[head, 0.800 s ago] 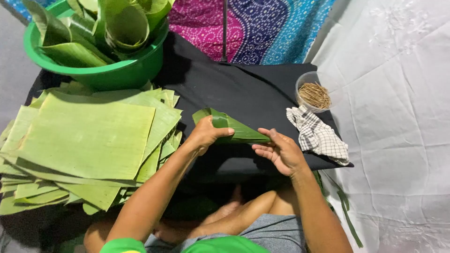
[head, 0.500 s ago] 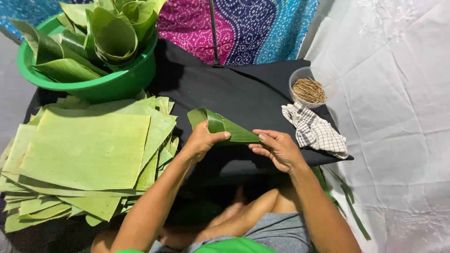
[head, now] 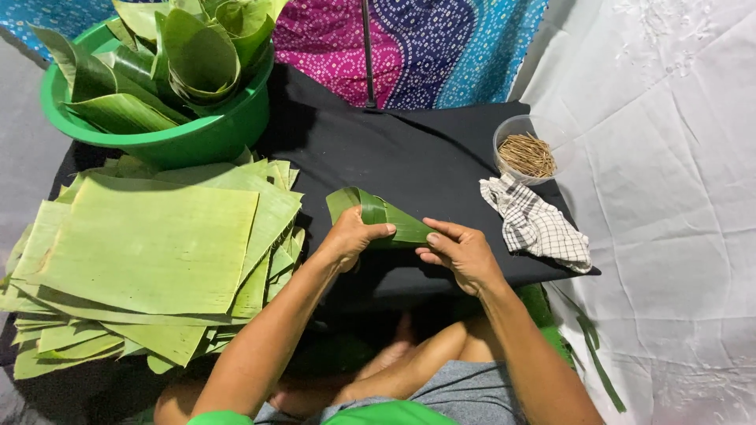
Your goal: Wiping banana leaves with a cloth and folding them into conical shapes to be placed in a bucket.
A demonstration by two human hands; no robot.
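Head view: left hand and right hand grip the leaf cone, mid-fold; pinning likely follows.

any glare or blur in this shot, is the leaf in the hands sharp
Head view: even, soft light; the folded banana leaf cone is sharp between left hand and right hand; the white sheet looks bright, nearly washed out; the black cloth swallows detail; no motion blur shows.

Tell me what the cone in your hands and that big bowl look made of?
The cone looks like banana leaf: glossy green, fine parallel ribs, held by the left hand and right hand. The green basin seems plastic: smooth, uniform, moulded rim.
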